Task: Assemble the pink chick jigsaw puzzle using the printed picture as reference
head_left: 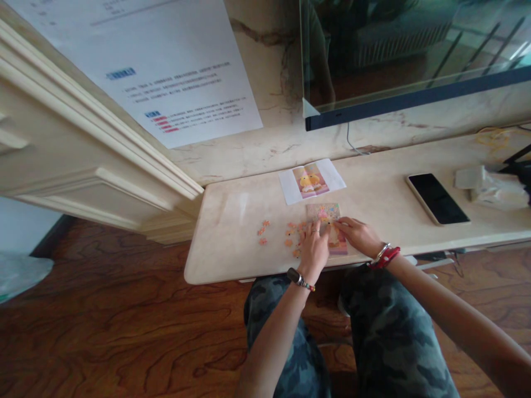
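Note:
A small jigsaw puzzle (322, 211) lies on the pale ledge, its upper part multicoloured and its lower right part pink and orange. My left hand (314, 251) rests over its left side, fingers stretched down and apart, touching the puzzle. At the right edge, my right hand (362, 235) has its thumb and fingertips closed together on the puzzle; whatever is between them is too small to make out. Loose orange puzzle pieces (288, 242) lie just left of my left hand, partly hidden by it. Several more pieces (263, 241) are scattered farther left.
Behind the puzzle lies a creased paper sheet (314, 181) with a picture of yellow figures. To the right are a phone (437, 199) and a crumpled white packet (493, 188). A television (415, 61) hangs above the ledge (224, 237); my knees are below its front edge.

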`<action>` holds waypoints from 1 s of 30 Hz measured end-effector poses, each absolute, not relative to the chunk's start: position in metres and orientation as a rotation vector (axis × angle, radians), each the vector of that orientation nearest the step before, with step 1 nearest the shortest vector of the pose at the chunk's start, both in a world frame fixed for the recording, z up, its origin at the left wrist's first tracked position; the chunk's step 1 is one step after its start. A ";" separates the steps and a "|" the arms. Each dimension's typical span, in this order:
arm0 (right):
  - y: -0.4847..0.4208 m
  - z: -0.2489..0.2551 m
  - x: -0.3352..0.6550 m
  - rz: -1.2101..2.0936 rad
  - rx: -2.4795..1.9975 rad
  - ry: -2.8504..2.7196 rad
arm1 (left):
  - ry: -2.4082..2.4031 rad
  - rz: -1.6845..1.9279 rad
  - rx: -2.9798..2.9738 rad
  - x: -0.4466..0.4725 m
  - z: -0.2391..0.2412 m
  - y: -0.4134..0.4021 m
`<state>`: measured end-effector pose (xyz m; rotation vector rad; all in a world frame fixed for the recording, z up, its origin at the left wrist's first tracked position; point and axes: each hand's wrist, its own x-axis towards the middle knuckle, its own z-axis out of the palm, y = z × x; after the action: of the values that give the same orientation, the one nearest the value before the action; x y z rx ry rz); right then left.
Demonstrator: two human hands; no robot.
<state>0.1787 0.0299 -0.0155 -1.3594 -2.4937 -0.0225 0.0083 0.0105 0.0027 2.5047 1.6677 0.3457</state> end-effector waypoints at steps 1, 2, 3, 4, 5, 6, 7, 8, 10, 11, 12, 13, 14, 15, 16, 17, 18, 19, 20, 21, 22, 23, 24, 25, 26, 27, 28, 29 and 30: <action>0.031 -0.015 0.179 -0.022 -1.350 -2.496 | 1.638 0.345 2.524 0.007 0.003 0.012; 0.031 -0.015 0.180 -0.024 -1.343 -2.499 | 1.606 0.340 2.545 0.006 0.004 0.013; 0.031 -0.015 0.180 -0.026 -1.337 -2.502 | 1.579 0.332 2.563 0.005 0.004 0.013; 0.031 -0.015 0.181 -0.028 -1.332 -2.505 | 1.564 0.326 2.575 0.005 0.005 0.013; 0.032 -0.016 0.181 -0.030 -1.328 -2.507 | 1.561 0.321 2.582 0.004 0.005 0.013; 0.032 -0.016 0.182 -0.030 -1.325 -2.510 | 1.568 0.320 2.585 0.004 0.004 0.012; 0.032 -0.017 0.182 -0.028 -1.321 -2.513 | 1.579 0.322 2.587 0.003 0.004 0.011; 0.032 -0.018 0.183 -0.026 -1.318 -2.515 | 1.594 0.323 2.586 0.004 0.003 0.010; 0.033 -0.020 0.184 -0.022 -1.312 -2.519 | 1.623 0.324 2.581 0.004 0.002 0.007; 0.033 -0.020 0.185 -0.019 -1.308 -2.521 | 1.634 0.324 2.578 0.004 0.002 0.007; 0.034 -0.020 0.185 -0.014 -1.301 -2.522 | 1.641 0.324 2.576 0.005 0.002 0.006; 0.034 -0.020 0.185 -0.006 -1.293 -2.523 | 1.644 0.323 2.575 0.005 0.002 0.006; 0.035 -0.019 0.185 0.004 -1.285 -2.523 | 1.645 0.321 2.574 0.006 0.003 0.006; 0.035 -0.019 0.185 0.011 -1.283 -2.521 | 1.646 0.319 2.574 0.006 0.004 0.006; 0.035 -0.018 0.185 0.015 -1.285 -2.519 | 1.648 0.317 2.572 0.006 0.005 0.007; 0.036 -0.017 0.185 0.016 -1.291 -2.518 | 1.651 0.317 2.570 0.007 0.006 0.007; 0.036 -0.017 0.184 0.012 -1.300 -2.520 | 1.655 0.320 2.567 0.007 0.006 0.008; 0.036 -0.017 0.184 0.004 -1.308 -2.524 | 1.661 0.326 2.563 0.007 0.007 0.008; 0.036 -0.017 0.185 -0.002 -1.310 -2.531 | 1.667 0.333 2.559 0.008 0.008 0.008; 0.037 -0.018 0.186 -0.007 -1.304 -2.540 | 1.669 0.340 2.556 0.008 0.008 0.008; 0.037 -0.019 0.187 -0.010 -1.292 -2.549 | 1.669 0.344 2.554 0.008 0.008 0.008; 0.038 -0.020 0.189 -0.011 -1.277 -2.557 | 1.666 0.343 2.553 0.008 0.008 0.007; 0.039 -0.021 0.191 -0.011 -1.256 -2.567 | 1.662 0.340 2.552 0.008 0.008 0.007; 0.040 -0.023 0.193 -0.009 -1.232 -2.576 | 1.658 0.334 2.551 0.008 0.008 0.007; 0.041 -0.024 0.195 -0.008 -1.206 -2.589 | 1.654 0.328 2.550 0.007 0.008 0.006; 0.042 -0.024 0.197 -0.009 -1.182 -2.602 | 1.655 0.324 2.546 0.007 0.008 0.006; 0.044 -0.025 0.199 -0.009 -1.160 -2.617 | 1.659 0.326 2.540 0.006 0.008 0.006; 0.045 -0.025 0.201 -0.010 -1.141 -2.631 | 1.659 0.331 2.537 0.006 0.008 0.006; 0.046 -0.026 0.202 -0.013 -1.129 -2.643 | 1.655 0.338 2.535 0.005 0.007 0.006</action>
<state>0.2018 0.0455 -0.0256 -1.1286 -2.6428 -0.0125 0.0054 0.0059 0.0074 2.5350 1.6548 0.3383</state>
